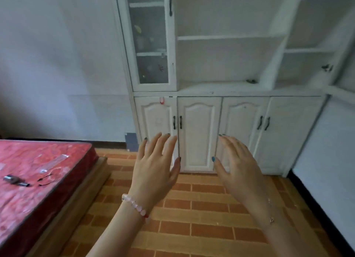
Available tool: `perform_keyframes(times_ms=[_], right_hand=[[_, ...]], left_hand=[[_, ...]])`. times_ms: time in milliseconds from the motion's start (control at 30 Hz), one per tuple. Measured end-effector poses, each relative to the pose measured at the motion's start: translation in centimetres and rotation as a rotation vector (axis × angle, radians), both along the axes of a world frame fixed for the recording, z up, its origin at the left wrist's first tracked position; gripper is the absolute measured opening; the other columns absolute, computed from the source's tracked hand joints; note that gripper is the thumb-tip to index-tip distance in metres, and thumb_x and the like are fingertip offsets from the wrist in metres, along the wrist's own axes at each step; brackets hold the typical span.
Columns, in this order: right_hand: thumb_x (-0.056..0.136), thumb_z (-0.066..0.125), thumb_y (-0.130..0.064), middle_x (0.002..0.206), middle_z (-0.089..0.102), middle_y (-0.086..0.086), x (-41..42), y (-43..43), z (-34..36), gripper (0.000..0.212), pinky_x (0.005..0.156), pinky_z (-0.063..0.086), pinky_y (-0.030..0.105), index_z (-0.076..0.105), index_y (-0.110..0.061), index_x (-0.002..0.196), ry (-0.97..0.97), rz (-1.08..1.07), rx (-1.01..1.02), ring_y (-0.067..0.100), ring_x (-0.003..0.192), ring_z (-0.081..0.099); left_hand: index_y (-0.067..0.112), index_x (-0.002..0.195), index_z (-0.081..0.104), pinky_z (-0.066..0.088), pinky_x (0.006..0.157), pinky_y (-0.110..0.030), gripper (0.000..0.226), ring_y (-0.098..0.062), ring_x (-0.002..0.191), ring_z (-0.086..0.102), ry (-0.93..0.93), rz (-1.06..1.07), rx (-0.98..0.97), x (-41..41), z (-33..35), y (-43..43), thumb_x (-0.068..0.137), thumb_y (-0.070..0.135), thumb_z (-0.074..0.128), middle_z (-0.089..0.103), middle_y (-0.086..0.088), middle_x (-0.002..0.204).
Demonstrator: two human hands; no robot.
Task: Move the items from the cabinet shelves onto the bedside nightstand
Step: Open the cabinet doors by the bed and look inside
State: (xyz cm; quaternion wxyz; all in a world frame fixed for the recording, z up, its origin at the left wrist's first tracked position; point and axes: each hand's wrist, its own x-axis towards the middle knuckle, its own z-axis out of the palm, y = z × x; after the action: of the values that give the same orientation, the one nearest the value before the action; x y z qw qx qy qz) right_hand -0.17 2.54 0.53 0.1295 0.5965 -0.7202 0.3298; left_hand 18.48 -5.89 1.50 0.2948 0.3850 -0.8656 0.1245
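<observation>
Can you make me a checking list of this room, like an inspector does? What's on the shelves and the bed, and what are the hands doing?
Surface: the nightstand is not in view.
Job's things: small dark item on the ledge of the white cabinet; second dark item on a right-hand shelf. Both are too blurred to identify.
Clutter: dark tube, clear packet and black cord lie on the red mattress.
Hands: left hand and right hand are open and hold nothing.
Cables: nothing seen.
Surroundings: tiled floor, pale wall.
</observation>
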Motion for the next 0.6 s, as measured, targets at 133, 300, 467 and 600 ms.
perform_keyframes(times_ms=[133,300,467,600], right_hand=[[0.089,0.03,-0.045,0.137,0.048,0.005,-5.7,-0.2,0.5,0.059,0.106,0.038,0.041,0.041,-0.011,0.136,0.03,-0.125,-0.023,0.022,0.129,0.041],[0.088,0.032,-0.044,0.137,0.048,0.003,-12.2,-1.8,0.8,0.057,0.106,0.037,0.039,0.043,-0.013,0.135,0.078,-0.262,-0.007,0.02,0.129,0.041],[0.088,0.031,-0.045,0.136,0.049,0.002,-19.4,-5.5,2.6,0.057,0.105,0.03,0.032,0.043,-0.014,0.135,0.144,-0.348,0.022,0.02,0.127,0.043],[0.088,0.035,-0.042,0.134,0.051,0.002,-24.4,-8.1,3.9,0.054,0.105,0.031,0.032,0.044,-0.014,0.134,0.155,-0.399,-0.021,0.02,0.126,0.045]], left_hand=[[0.014,0.132,0.049,0.033,0.107,-0.049,0.051,-0.029,0.128,0.047,-0.003,-0.146,0.01,-7.2,-0.2,-2.4,0.091,0.042,0.035,0.055,-0.007,0.131],[0.011,0.129,0.052,0.038,0.103,-0.051,0.05,-0.03,0.125,0.049,0.047,-0.278,0.0,-15.8,0.2,-6.4,0.09,0.04,0.036,0.057,-0.009,0.129],[0.011,0.128,0.052,0.039,0.104,-0.052,0.05,-0.03,0.125,0.05,0.077,-0.359,-0.018,-23.9,1.5,-11.0,0.09,0.04,0.036,0.057,-0.009,0.128],[0.011,0.126,0.053,0.041,0.101,-0.053,0.05,-0.031,0.123,0.052,0.072,-0.412,-0.061,-29.9,2.7,-14.6,0.089,0.04,0.036,0.059,-0.011,0.127]])
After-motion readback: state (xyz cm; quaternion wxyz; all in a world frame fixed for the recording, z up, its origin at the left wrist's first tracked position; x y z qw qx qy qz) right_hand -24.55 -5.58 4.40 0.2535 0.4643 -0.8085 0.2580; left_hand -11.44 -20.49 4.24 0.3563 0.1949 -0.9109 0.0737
